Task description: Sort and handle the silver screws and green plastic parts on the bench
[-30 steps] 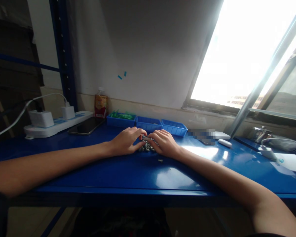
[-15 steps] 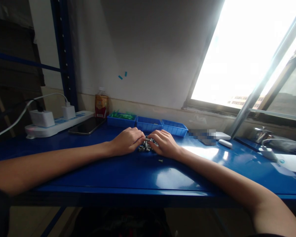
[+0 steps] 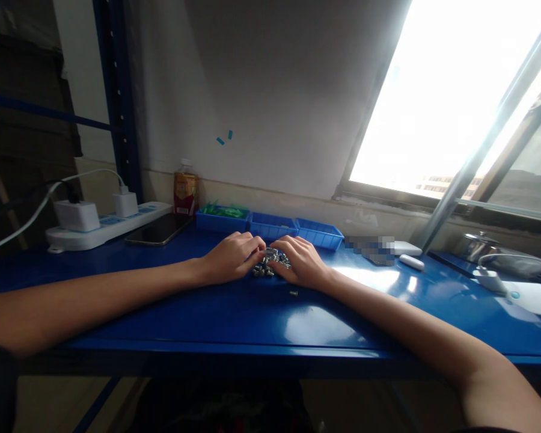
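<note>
On the blue table (image 3: 234, 319), my left hand (image 3: 232, 257) and my right hand (image 3: 297, 261) rest side by side around a small heap of grey metal screws (image 3: 267, 267). Both hands have their fingers curled over the heap with the fingertips nearly meeting. What the fingertips pinch is too small to make out. One loose screw (image 3: 293, 293) lies alone just in front of my right hand.
Three blue trays stand behind the hands; the left tray (image 3: 220, 218) holds green parts, beside the middle tray (image 3: 272, 227) and right tray (image 3: 318, 233). A phone (image 3: 157, 230), power strip (image 3: 103, 227) and bottle (image 3: 184, 191) sit left. White devices (image 3: 518, 291) lie right.
The fingers of both hands have shifted slightly over the screw heap; the arms stay where they were.
</note>
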`<state>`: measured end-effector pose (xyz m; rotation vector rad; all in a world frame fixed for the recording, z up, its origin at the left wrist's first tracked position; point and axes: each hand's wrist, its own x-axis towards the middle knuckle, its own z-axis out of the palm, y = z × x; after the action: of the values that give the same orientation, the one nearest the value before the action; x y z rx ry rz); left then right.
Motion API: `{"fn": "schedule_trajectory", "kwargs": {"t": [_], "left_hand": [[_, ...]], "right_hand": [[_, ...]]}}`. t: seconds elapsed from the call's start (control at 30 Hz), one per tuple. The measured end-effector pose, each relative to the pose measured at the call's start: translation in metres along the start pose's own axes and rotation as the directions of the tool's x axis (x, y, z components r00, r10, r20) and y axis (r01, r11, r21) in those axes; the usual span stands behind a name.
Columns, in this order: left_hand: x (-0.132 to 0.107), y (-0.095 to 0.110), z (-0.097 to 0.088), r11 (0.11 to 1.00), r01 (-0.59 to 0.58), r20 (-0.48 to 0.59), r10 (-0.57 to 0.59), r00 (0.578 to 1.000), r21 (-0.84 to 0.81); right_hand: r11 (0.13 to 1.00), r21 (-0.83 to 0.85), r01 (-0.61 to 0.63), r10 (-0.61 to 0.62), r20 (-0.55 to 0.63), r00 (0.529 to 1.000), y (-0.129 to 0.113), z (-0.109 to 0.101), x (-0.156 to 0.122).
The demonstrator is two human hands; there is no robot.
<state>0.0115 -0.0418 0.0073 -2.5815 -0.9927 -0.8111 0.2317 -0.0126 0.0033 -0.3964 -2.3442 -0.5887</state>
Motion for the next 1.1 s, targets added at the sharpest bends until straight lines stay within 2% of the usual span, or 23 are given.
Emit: {"fn": "schedule_trajectory", "kwargs": {"t": [0.23, 0.37, 0.53, 0.7, 0.9, 1.1], "left_hand": [[0.0008, -0.0018, 0.0001, 1.0, -0.026, 0.05, 0.026, 0.998, 0.001], [-0.0003, 0.0004, -0.0009, 0.999, 0.012, 0.001, -0.012, 1.0, -0.046], [-0.0009, 0.0009, -0.0013, 0.999, -0.007, -0.01, 0.007, 1.0, -0.045], [0.0004, 0.0008, -0.0022, 1.0, -0.016, 0.027, 0.017, 0.999, -0.016], [0.0013, 0.0006, -0.0029, 0.999, -0.034, 0.074, 0.035, 0.997, -0.018], [-0.0004, 0.001, -0.0023, 0.998, -0.003, 0.001, 0.003, 1.0, -0.07]], "right_hand": [[0.998, -0.042, 0.05, -0.049, 0.019, 0.999, 0.0004, 0.0009, -0.0003], [0.999, -0.038, 0.03, -0.029, 0.014, 0.999, -0.0017, -0.0016, 0.0011], [0.999, -0.037, 0.012, -0.011, 0.016, 1.0, -0.0047, -0.0051, 0.0028], [1.0, 0.002, 0.007, -0.007, -0.003, 1.0, -0.0041, -0.0039, 0.0019], [0.999, -0.034, 0.035, -0.035, 0.002, 0.999, -0.0023, -0.001, 0.0006], [0.999, -0.035, 0.033, -0.033, 0.008, 0.999, -0.005, -0.0044, 0.0041]]}}
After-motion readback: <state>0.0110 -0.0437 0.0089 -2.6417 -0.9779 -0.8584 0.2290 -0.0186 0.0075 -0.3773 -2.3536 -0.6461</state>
